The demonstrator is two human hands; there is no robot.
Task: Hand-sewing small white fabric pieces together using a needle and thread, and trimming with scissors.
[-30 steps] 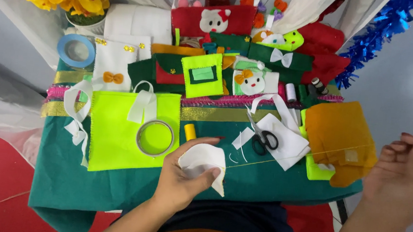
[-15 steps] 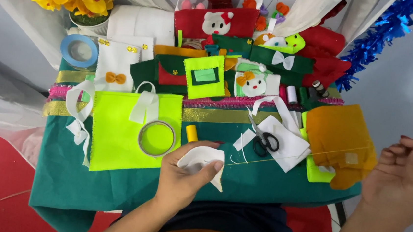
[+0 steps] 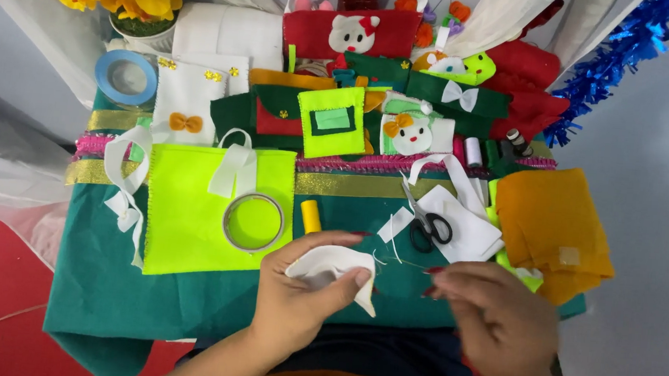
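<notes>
Left hand point(image 3: 298, 293) clamped on a white felt piece point(image 3: 334, 269); right hand point(image 3: 491, 320) fingertips pinched together on thread point(image 3: 396, 258).

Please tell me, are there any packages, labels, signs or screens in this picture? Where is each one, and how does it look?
None can be made out: no package, sign or screen.
Nearest to a label: small pale square patch on the orange felt, right side of the table.
Also a green rectangle sewn on the lime pouch, centre back; it looks plain.
</notes>
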